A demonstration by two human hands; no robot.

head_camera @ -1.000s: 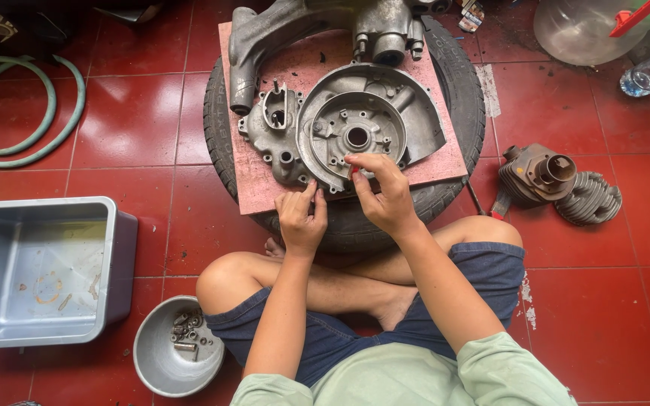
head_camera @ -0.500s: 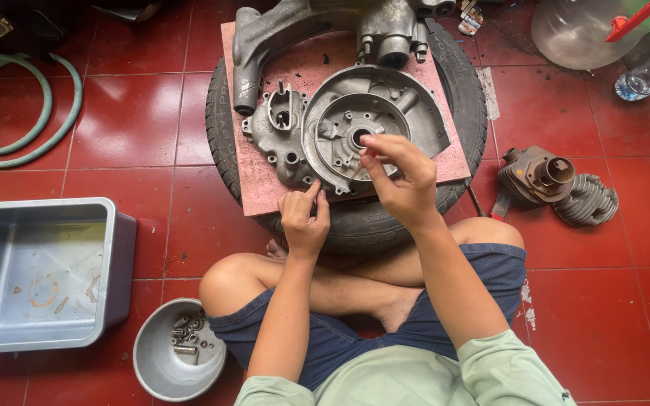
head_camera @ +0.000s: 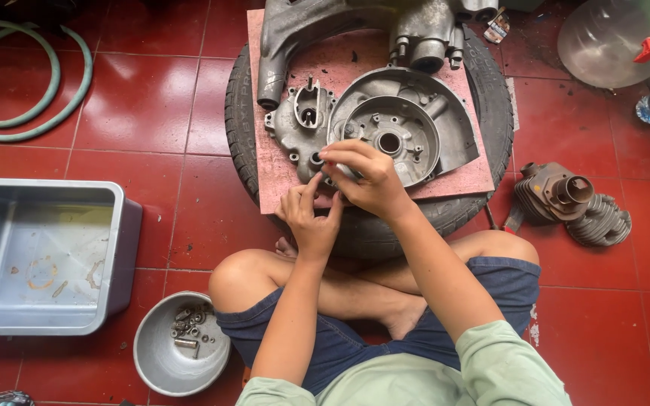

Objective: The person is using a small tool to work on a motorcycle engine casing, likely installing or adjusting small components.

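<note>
Basically, the engine casing [head_camera: 385, 131] lies flat on a pink board [head_camera: 460, 169], and the board sits on a tyre [head_camera: 490, 98] laid on the red tile floor [head_camera: 152, 98]. The casing fills most of the board; only a narrow strip of board is bare along the near edge, right where both hands work. The board's near edge ends about over the tyre's near wall, with the person's crossed legs just behind it, so little room there. Open floor lies to the left, between the tyre and the grey tub [head_camera: 47, 256].

Right hand [head_camera: 366, 177] is bent at the wrist, fingers curled down and pinched together on something small at the casing's near rim; what it is, cannot tell, hidden under the fingers. Left hand [head_camera: 311, 214] comes up from below, fingers spread loosely, tips touching the right hand and the board edge, not clearly clamped on anything.

Metal bowl [head_camera: 178, 349] with bolts sits by the left knee. Finned cylinder [head_camera: 566, 199] lies right of the tyre, apart.
</note>
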